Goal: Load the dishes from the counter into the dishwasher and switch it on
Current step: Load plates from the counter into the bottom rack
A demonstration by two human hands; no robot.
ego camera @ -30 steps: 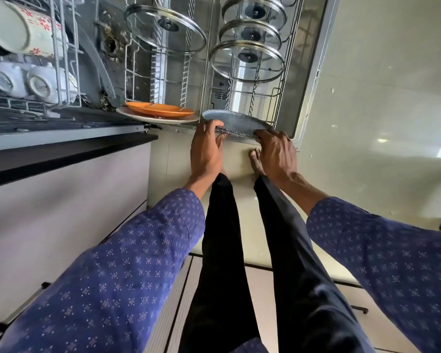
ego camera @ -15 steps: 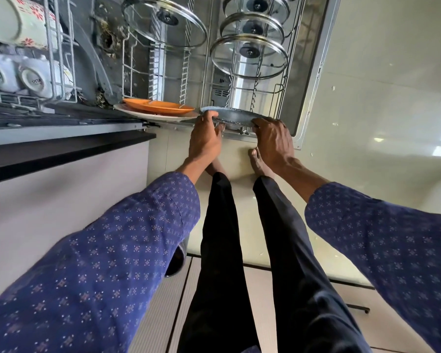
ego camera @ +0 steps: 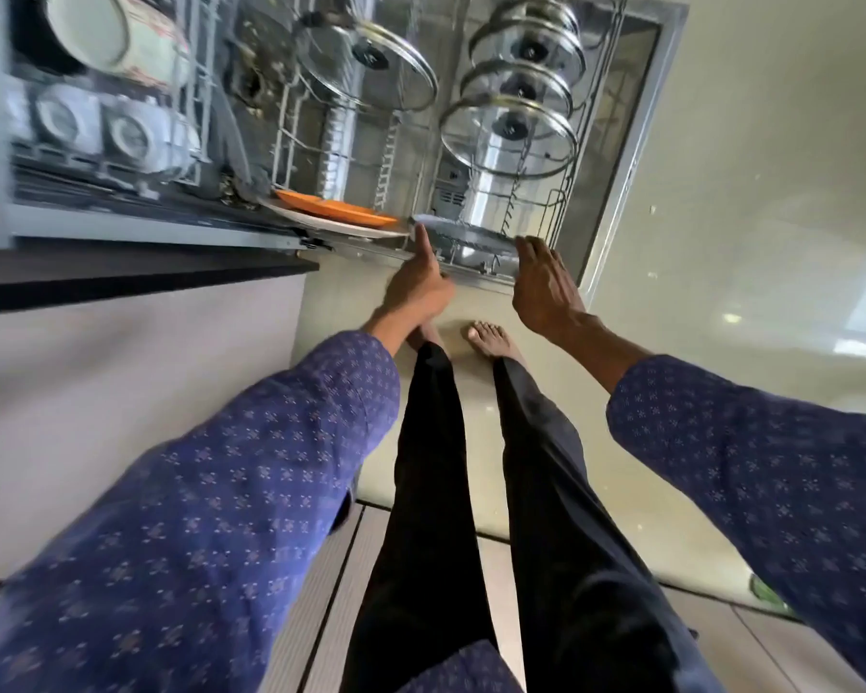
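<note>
The lower rack (ego camera: 471,272) of the open dishwasher (ego camera: 636,142) is seen pulled out over its door, viewed steeply from above. A steel plate (ego camera: 463,237) is seated in the rack's near edge, tilted close to flat among the wire prongs. The left hand (ego camera: 418,287) is found loosely curled, with its thumb raised and the thumb tip touching the plate's left rim; nothing is gripped by it. The right hand (ego camera: 543,282) is held spread, fingers relaxed and extended, just beside the plate's right rim; whether the fingertips touch the rim cannot be told. To the left of the steel plate, an orange plate (ego camera: 336,211) is stacked on a white plate (ego camera: 331,226), both at the rack's near edge. Four glass lids (ego camera: 508,132) are stood in the rack behind: one on the left and three in a row on the right. Cups (ego camera: 126,137) and a patterned mug (ego camera: 106,37) are held in the upper rack (ego camera: 191,92) at upper left, blurred. Bare feet (ego camera: 488,337) are noted on the floor below the hands.
</note>
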